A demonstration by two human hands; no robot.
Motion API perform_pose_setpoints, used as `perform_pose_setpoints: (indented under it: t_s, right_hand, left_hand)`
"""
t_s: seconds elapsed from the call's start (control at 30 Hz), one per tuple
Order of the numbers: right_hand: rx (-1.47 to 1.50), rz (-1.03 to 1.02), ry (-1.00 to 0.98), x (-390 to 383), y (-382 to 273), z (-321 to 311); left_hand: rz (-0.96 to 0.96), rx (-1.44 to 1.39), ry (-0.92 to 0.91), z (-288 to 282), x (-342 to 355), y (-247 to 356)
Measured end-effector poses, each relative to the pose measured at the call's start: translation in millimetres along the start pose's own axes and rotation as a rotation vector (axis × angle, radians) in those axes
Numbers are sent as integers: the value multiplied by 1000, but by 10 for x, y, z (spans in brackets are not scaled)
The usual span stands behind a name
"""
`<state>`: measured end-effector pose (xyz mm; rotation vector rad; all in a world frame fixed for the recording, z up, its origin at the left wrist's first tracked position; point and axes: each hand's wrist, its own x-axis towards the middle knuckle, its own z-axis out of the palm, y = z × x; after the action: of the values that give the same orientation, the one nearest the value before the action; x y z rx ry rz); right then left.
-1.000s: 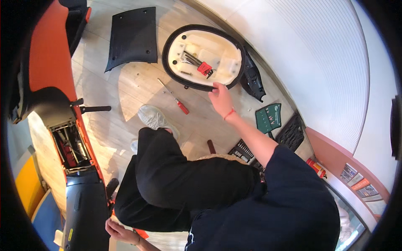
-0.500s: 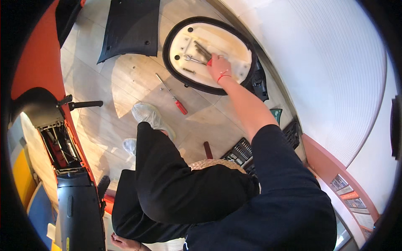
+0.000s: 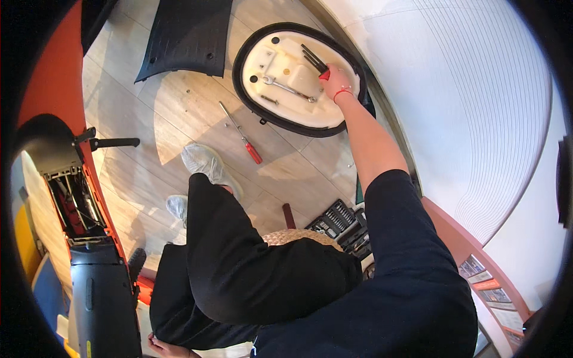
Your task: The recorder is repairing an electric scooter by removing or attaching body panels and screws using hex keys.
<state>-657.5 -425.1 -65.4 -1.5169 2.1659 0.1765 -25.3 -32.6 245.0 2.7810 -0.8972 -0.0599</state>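
Observation:
My right hand (image 3: 336, 82) is closed around a set of hex keys (image 3: 314, 58) with a red part showing at the fingers and dark rods pointing up and left. It is over the cream inside of an oval, black-rimmed shell (image 3: 310, 117) on the floor. Beside the hand, a combination wrench (image 3: 290, 89) lies in the shell. A bolt (image 3: 269, 99) rests near its lower left edge. Low at the left, my left hand (image 3: 169, 348) is partly covered by my leg; its fingers are too hidden to judge.
A red-handled screwdriver (image 3: 242, 134) lies on the wooden floor. Beyond it is a black panel (image 3: 186, 39). An orange and black scooter (image 3: 101, 286) stands at my left. An open tool case (image 3: 336, 219) sits near my right knee. A white ridged wall (image 3: 477, 107) curves along the right.
My right hand has moved right and slightly up, lifting the hex keys away from the wrench. More of the wrench now shows, lying in the shell. The view has shifted slightly.

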Motion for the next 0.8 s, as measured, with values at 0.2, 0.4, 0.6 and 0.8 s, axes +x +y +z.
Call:
perform_pose_setpoints:
  t_s: [0.2, 0.4, 0.6, 0.8]
  right_hand:
    - [-86, -263, 370, -251, -302, 170]
    - [-107, -86, -44, -503, -508, 466]
    - [-116, -61, 89, -472, -400, 546]
    - [-115, -10, 193, -304, -107, 491]
  left_hand:
    - [66, 26, -18, -41, 55, 15]
    - [-12, -25, -26, 15, 30, 199]
    - [-11, -81, -17, 1, -5, 232]
    - [-54, -185, -31, -10, -2, 334]
